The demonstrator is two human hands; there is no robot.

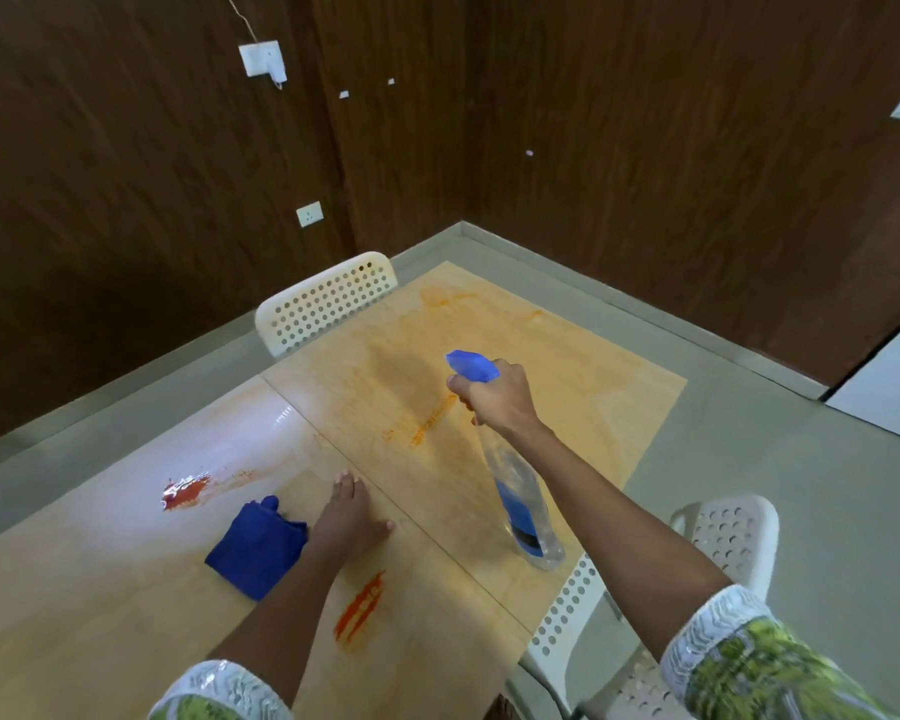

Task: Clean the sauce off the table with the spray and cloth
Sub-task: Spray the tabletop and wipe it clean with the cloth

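Observation:
My right hand [494, 400] grips the neck of a clear spray bottle [520, 506] with a blue trigger head, held tilted above the light wooden table [100, 589]. The nozzle points toward the far half of the table. My left hand [346, 511] rests flat on the tabletop, fingers straight. A folded blue cloth [255, 550] lies just left of that hand, touching its wrist side. Red sauce sits in a blob [185, 493] left of the cloth and in a streak [362, 605] near my left forearm. Fainter orange smears [432, 418] mark the far half.
A white perforated chair [328, 301] stands at the table's far edge, another [718, 543] at the right side below my right arm. Brown wood-panelled walls meet in a corner behind. Grey floor surrounds the table; a white cabinet [889, 392] stands far right.

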